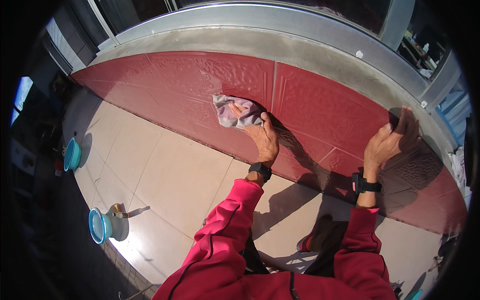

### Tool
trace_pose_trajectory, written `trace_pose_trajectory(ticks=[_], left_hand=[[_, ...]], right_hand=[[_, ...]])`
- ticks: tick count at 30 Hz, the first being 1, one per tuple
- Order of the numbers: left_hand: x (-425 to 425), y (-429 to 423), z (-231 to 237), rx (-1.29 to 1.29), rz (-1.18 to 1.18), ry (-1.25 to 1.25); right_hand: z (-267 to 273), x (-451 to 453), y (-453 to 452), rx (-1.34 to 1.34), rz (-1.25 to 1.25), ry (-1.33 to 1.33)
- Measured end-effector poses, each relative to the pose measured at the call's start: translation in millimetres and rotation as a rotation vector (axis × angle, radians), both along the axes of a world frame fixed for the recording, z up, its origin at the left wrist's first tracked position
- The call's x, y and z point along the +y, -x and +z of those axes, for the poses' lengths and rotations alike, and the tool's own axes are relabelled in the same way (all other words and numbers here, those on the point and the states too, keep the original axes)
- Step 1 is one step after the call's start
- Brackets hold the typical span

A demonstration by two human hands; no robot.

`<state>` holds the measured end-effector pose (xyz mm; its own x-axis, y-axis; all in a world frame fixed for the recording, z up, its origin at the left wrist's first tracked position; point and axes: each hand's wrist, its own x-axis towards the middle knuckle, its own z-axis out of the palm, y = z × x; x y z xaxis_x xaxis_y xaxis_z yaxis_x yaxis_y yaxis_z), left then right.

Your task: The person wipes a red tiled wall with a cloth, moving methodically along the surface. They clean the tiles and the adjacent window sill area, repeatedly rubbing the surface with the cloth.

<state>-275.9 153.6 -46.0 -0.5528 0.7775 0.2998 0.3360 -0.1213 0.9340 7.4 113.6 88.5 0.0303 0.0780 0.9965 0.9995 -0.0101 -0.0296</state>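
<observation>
My left hand [262, 137] holds a crumpled grey and pinkish cloth [234, 112] flat against the red embossed wall tiles [180, 86]; part of the fingers shows between the folds. The tiles about the cloth look wet and glossy. At the right, my right hand [393, 140] is raised by the tiles' upper edge near the grey sill, its fingers extended and no object seen in it. Whether its palm touches the wall I cannot tell. Both wrists carry black bands.
A grey sill [232, 39] runs above the tiles, below metal window frames. Two turquoise basins stand on the left, one [72, 154] farther up, the other [100, 226] beside a small bottle [120, 215]. Beige floor tiles [180, 161] meet the wall's foot; a floor edge lies lower left.
</observation>
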Motion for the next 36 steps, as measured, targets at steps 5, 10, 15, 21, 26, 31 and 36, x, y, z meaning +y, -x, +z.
trace_pose_trajectory(ticks=[5, 10, 15, 21, 26, 31, 36], left_hand=[[-31, -34, -1, 0.415, -0.123, -0.292], [-30, -18, 17, 0.686, -0.213, -0.320], [-24, -21, 57, 0.693, -0.127, -0.328], [-15, -17, 112, 0.629, -0.084, -0.414], [6, 13, 132, 0.754, 0.021, -0.414], [25, 26, 123, 0.482, 0.058, -0.550], [6, -12, 105, 0.530, -0.044, -0.523]], right_hand=[[-1, -1, 1, 0.017, -0.028, 0.008], [-1, -1, 1, 0.007, -0.036, -0.003], [-2, -1, 2, -0.018, -0.045, -0.022], [-3, 1, 0, -0.027, -0.026, -0.033], [-4, 0, 0, 0.016, -0.025, -0.004], [-5, -1, 0, 0.030, -0.001, 0.009], [-6, 1, 1, 0.017, -0.010, -0.010]])
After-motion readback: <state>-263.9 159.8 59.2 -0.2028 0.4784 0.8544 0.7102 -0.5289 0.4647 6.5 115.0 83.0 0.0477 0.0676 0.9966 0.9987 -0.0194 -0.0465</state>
